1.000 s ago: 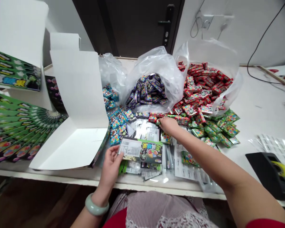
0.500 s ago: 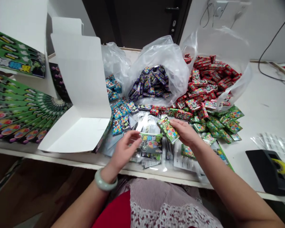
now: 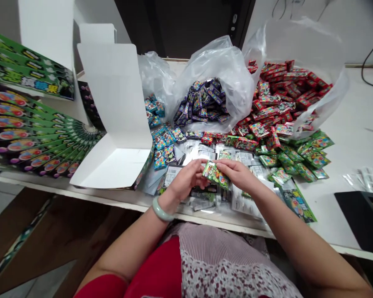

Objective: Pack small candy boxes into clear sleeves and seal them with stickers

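A small green candy packet (image 3: 216, 174) with colourful print is held between both hands over the table. My right hand (image 3: 236, 173) grips its right end, thumb on top. My left hand (image 3: 189, 178), with a pale green bangle at the wrist, has its fingers curled at the packet's left end; the fingertips are partly hidden. Below the hands lie clear plastic sleeves with printed cards (image 3: 205, 203). Loose green packets (image 3: 304, 159) are heaped to the right of my right hand, and blue packets (image 3: 163, 140) lie beyond my left hand.
An open white box (image 3: 112, 124) stands at left beside fanned green printed cartons (image 3: 43, 132). Behind are clear bags holding purple packets (image 3: 202, 103) and red packets (image 3: 286, 95). A black tape dispenser (image 3: 357, 215) sits at right. The table's front edge (image 3: 112, 196) is near my body.
My left hand has moved right and up to the green candy packet, which it now touches. The right hand still holds the packet. The camera view has shifted slightly.
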Demonstrator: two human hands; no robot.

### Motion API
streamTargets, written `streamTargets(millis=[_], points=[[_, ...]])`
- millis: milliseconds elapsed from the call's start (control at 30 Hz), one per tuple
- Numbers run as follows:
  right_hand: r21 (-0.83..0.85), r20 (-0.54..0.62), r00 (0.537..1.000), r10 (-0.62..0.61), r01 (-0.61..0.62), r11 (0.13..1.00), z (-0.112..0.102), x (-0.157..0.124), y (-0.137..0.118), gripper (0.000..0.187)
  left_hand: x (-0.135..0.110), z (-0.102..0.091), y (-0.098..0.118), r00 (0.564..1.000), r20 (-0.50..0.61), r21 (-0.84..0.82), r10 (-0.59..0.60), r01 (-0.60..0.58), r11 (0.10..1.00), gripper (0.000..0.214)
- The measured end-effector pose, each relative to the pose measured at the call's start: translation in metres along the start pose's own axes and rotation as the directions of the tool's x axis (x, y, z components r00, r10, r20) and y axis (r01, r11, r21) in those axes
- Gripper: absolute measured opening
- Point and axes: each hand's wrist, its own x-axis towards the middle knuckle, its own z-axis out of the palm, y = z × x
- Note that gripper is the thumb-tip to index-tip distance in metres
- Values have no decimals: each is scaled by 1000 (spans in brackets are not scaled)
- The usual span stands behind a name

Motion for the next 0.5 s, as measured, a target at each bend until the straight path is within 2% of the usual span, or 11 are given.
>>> streamTargets(millis=[100, 167, 233, 300, 367, 400, 500], points=[[-188, 151, 980, -129, 157, 970, -2, 4, -11, 23, 1, -11, 2, 990, 99, -33, -97, 101, 994, 44], [-269, 174, 970, -172, 215, 939, -3, 7, -14, 22, 0, -14, 0, 988, 120, -10, -100, 101, 995, 46], [-330, 120, 970, -212, 241, 913, -5, 7, -13, 20, -3, -15, -3, 991, 119, 44, -58, 53, 998, 49], [-405, -28, 957, -289, 253, 878, -8, 5, -8, 25, -5, -14, -7, 996, 91, 98, 18, -27, 995, 47], [-482, -187, 917, -352, 226, 847, -10, -3, -2, 34, -7, -13, -12, 994, 2, 113, 110, -110, 988, 41], [-512, -225, 904, -362, 207, 834, -10, -7, 0, 37, -7, -12, -14, 988, -57, 104, 145, -138, 985, 39], [-569, -160, 939, -304, 164, 806, 0, -21, 6, 49, -6, -8, -20, 965, -191, 55, 182, -175, 983, 41]])
